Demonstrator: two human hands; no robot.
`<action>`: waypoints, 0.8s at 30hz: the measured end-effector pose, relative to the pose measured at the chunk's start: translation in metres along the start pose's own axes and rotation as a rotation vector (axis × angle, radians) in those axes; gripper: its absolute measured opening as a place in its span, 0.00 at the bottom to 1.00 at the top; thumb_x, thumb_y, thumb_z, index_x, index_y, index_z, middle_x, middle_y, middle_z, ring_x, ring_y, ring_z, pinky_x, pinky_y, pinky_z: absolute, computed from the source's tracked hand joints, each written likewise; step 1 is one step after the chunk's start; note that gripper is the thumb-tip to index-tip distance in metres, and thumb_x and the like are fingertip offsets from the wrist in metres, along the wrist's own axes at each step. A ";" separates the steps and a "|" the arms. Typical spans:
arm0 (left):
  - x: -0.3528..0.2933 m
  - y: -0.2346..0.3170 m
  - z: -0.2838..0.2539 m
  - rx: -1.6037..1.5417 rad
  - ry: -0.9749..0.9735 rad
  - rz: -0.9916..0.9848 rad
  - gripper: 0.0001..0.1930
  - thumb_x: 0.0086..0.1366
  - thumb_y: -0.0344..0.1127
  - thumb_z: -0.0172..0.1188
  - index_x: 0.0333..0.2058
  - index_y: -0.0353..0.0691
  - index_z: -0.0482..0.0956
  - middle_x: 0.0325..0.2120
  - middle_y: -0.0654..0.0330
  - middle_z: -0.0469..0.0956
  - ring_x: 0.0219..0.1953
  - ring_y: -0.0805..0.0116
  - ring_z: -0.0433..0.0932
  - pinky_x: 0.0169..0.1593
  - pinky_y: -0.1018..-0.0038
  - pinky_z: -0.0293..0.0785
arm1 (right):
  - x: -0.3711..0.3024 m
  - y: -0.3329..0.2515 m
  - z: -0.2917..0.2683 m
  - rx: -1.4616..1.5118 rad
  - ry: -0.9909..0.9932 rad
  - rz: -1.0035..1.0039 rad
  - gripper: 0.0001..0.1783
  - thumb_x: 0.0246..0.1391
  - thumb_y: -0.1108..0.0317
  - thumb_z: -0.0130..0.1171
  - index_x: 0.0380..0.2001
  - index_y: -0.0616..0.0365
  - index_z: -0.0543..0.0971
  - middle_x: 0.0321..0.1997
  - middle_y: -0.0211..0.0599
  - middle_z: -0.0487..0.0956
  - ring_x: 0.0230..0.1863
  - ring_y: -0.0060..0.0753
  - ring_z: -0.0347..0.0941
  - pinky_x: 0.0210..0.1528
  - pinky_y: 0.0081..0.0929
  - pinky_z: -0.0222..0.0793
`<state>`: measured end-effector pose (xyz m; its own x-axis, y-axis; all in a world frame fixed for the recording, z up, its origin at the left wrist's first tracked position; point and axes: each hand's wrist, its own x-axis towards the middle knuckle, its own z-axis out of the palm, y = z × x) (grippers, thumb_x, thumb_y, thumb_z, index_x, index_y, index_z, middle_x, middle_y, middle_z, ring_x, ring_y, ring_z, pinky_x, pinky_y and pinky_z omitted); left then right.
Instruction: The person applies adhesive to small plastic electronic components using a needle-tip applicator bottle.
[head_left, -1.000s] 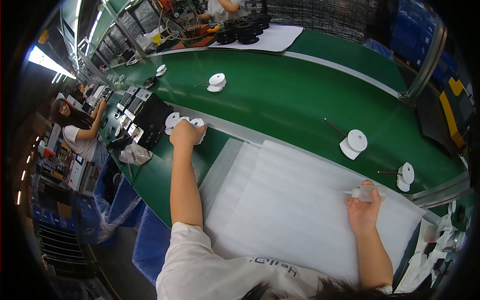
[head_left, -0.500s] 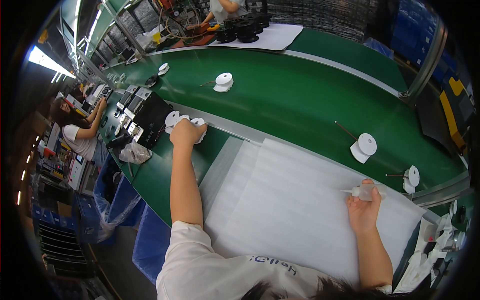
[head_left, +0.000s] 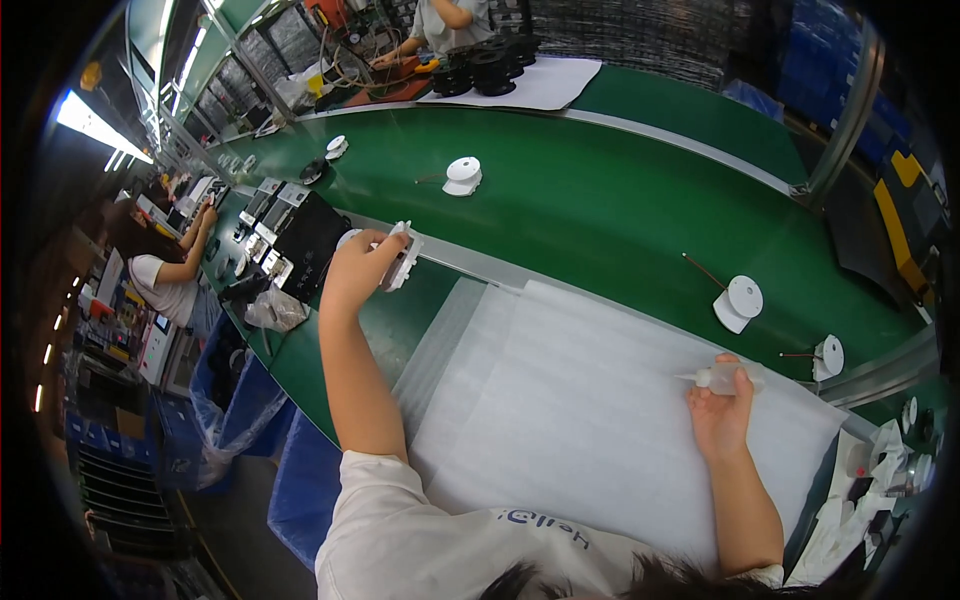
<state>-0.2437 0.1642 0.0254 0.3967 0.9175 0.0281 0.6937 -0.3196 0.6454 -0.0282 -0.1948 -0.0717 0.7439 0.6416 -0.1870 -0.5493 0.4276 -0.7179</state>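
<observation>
In my left hand (head_left: 352, 268) is a white plastic housing (head_left: 404, 257), tilted on edge and gripped between thumb and fingers above the green bench at the mat's far left. Part of another white piece (head_left: 348, 237) shows behind that hand; the rest is hidden. My right hand (head_left: 718, 415) is wrapped round a translucent squeeze bottle (head_left: 735, 378) over the right side of the white foam sheet (head_left: 580, 400). The bottle's thin nozzle points left.
On the green belt (head_left: 590, 200) stand white round-topped housings with thin wires, one (head_left: 462, 176) farther off and one (head_left: 739, 303) at right. A black metal fixture (head_left: 305, 235) borders my left arm. Crumpled white wipes (head_left: 850, 500) lie at right. Other people work beyond.
My left hand has lifted and tilted a white housing that was among the pieces beside the fixture. The housings on the belt have shifted slightly right. My right hand keeps the bottle nearly in place.
</observation>
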 end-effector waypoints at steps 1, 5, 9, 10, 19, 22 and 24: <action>-0.007 0.004 -0.005 -0.116 -0.045 0.068 0.23 0.47 0.49 0.52 0.31 0.32 0.75 0.22 0.55 0.75 0.27 0.70 0.73 0.33 0.78 0.67 | 0.000 -0.001 0.000 0.000 0.002 -0.003 0.18 0.46 0.52 0.51 0.35 0.51 0.67 0.25 0.26 0.66 0.24 0.20 0.62 0.30 0.20 0.58; -0.043 0.028 -0.017 -0.632 -0.346 0.318 0.26 0.45 0.46 0.56 0.39 0.31 0.71 0.30 0.58 0.74 0.34 0.70 0.72 0.38 0.78 0.66 | -0.001 -0.002 -0.002 0.037 -0.047 0.012 0.17 0.46 0.54 0.51 0.35 0.51 0.67 0.26 0.25 0.66 0.24 0.20 0.62 0.31 0.20 0.58; -0.078 0.066 0.025 -0.988 -0.405 0.610 0.41 0.36 0.43 0.68 0.49 0.31 0.60 0.42 0.58 0.67 0.45 0.69 0.67 0.49 0.74 0.61 | -0.004 0.001 0.001 0.072 0.008 -0.126 0.18 0.44 0.55 0.53 0.36 0.51 0.67 0.27 0.26 0.66 0.25 0.21 0.62 0.32 0.20 0.59; -0.086 0.077 0.045 -1.039 -0.444 0.611 0.41 0.36 0.40 0.67 0.50 0.32 0.59 0.43 0.58 0.65 0.47 0.70 0.65 0.50 0.74 0.60 | -0.007 -0.003 0.003 0.067 0.018 -0.138 0.18 0.44 0.55 0.53 0.36 0.51 0.67 0.27 0.26 0.66 0.25 0.21 0.62 0.32 0.20 0.59; -0.123 0.087 0.181 -0.984 -0.086 1.094 0.35 0.39 0.20 0.60 0.48 0.47 0.58 0.45 0.53 0.61 0.49 0.57 0.63 0.50 0.64 0.62 | -0.035 -0.030 0.024 -0.592 -0.112 -1.052 0.28 0.38 0.50 0.60 0.37 0.55 0.61 0.27 0.37 0.66 0.24 0.28 0.61 0.25 0.23 0.59; -0.120 0.078 0.174 -0.517 -0.006 1.590 0.31 0.38 0.20 0.58 0.44 0.50 0.61 0.41 0.53 0.65 0.43 0.55 0.69 0.48 0.61 0.64 | -0.041 -0.039 0.028 -0.760 -0.357 -1.150 0.29 0.37 0.54 0.62 0.39 0.53 0.59 0.26 0.37 0.66 0.22 0.29 0.59 0.26 0.27 0.56; -0.124 0.073 0.181 -0.545 0.020 1.613 0.29 0.40 0.20 0.56 0.42 0.53 0.63 0.38 0.54 0.68 0.38 0.56 0.72 0.46 0.58 0.65 | -0.044 -0.037 0.039 -0.813 -0.394 -1.139 0.29 0.35 0.57 0.63 0.38 0.52 0.61 0.27 0.36 0.66 0.21 0.30 0.59 0.26 0.28 0.55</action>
<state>-0.1337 -0.0153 -0.0694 0.4293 -0.2289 0.8737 -0.6483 -0.7516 0.1216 -0.0560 -0.2138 -0.0107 0.3960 0.3943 0.8293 0.7188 0.4289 -0.5472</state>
